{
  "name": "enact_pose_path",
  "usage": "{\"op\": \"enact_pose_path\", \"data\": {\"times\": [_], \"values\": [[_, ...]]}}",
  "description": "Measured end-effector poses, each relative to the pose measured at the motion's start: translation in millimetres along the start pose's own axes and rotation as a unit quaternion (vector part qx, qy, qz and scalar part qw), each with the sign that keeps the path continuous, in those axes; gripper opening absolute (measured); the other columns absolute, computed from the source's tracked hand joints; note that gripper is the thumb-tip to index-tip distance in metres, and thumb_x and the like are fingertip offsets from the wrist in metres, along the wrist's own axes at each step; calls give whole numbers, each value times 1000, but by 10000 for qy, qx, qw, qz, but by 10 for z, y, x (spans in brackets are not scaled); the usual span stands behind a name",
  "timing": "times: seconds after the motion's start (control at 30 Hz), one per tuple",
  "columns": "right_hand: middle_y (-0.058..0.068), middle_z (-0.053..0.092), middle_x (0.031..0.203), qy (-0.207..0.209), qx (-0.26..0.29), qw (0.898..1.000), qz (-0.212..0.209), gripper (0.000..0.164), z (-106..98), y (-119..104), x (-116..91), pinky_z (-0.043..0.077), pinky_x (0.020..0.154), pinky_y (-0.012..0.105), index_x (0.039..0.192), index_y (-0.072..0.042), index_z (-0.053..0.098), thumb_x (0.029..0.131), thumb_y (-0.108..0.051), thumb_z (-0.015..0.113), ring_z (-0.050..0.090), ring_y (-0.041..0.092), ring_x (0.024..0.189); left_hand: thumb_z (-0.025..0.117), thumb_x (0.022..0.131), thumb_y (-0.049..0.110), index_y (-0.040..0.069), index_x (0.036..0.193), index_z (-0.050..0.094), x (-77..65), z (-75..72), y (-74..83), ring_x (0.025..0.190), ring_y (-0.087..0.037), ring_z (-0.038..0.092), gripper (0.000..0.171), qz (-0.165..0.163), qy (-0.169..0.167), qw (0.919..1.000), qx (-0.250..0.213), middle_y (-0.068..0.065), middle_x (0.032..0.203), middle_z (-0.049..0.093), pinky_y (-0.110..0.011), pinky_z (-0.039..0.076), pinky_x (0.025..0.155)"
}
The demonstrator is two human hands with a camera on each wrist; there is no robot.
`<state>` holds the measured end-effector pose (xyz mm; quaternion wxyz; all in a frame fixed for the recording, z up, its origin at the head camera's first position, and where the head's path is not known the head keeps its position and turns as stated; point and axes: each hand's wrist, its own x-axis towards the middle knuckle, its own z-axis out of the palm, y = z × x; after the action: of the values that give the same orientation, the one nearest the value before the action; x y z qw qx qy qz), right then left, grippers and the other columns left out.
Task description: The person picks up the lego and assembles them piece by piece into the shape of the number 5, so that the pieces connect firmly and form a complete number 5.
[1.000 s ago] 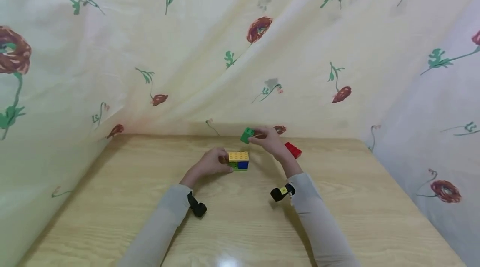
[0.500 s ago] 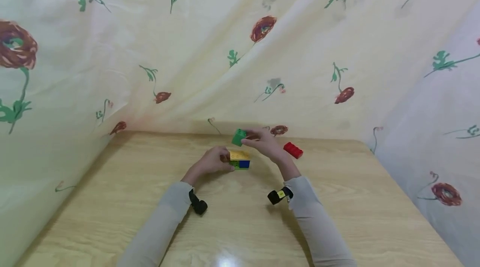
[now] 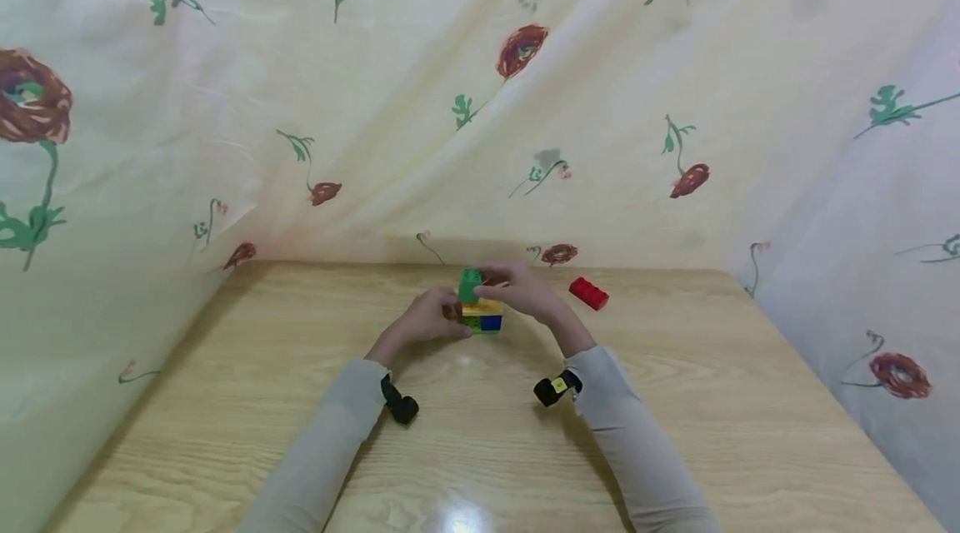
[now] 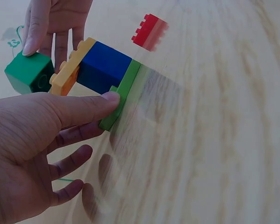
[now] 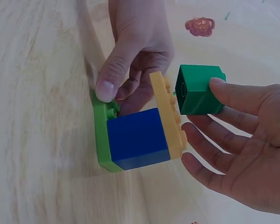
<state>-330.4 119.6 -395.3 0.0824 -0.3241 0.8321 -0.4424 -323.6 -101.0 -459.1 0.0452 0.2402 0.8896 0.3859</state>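
My left hand (image 3: 426,318) pinches the left end of a small stack of toy building blocks, its thumb on the light green plate (image 5: 101,140) at the bottom. On that plate stands a blue block (image 5: 137,137), topped by a yellow-orange plate (image 5: 167,116) with studs. A dark green block (image 5: 200,88) is pinched between the thumb and fingers of my right hand (image 3: 517,291). In the right wrist view a narrow gap shows between this block's hollow underside and the studs of the yellow-orange plate. The fingertips of my left hand are partly hidden behind the stack.
A red block (image 3: 588,293) lies on the wooden table (image 3: 465,450) to the right of the stack. Behind the table hangs a flowered cloth (image 3: 390,100), which also runs along both sides. Each wrist wears a black camera strap.
My right hand has brought the dark green block left and down, from behind the stack to just over the yellow-orange plate's left part. My left hand keeps its hold, nearly still.
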Motion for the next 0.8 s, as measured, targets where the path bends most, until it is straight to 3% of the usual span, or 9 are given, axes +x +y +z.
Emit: {"op": "enact_pose_path", "data": {"times": [0.2,0.47,0.8], "values": [[11,70,120,-82,-17,9999,105,38,26,12,-3,55,95,40,137,-8,63,100,-17,66,64,26,111,86,84,22,8,98,73,5,8,11,93,-16,61,24,-102,57,9999,-11,-4,102,70,-34,51,83],[17,71,119,-94,-164,9998,-87,37,25,-39,-27,53,99,47,135,-2,63,100,-11,66,66,29,108,85,85,22,8,96,74,5,17,-3,91,-16,59,21,-139,25,9999,-53,-4,103,69,-32,49,81],[14,71,120,-283,-177,9994,136,40,-29,-12,-18,56,94,42,139,-5,61,100,-15,66,65,29,111,85,85,19,6,99,77,4,8,15,97,-18,62,21,-135,36,9999,-92,-6,106,70,-37,52,86]]}}
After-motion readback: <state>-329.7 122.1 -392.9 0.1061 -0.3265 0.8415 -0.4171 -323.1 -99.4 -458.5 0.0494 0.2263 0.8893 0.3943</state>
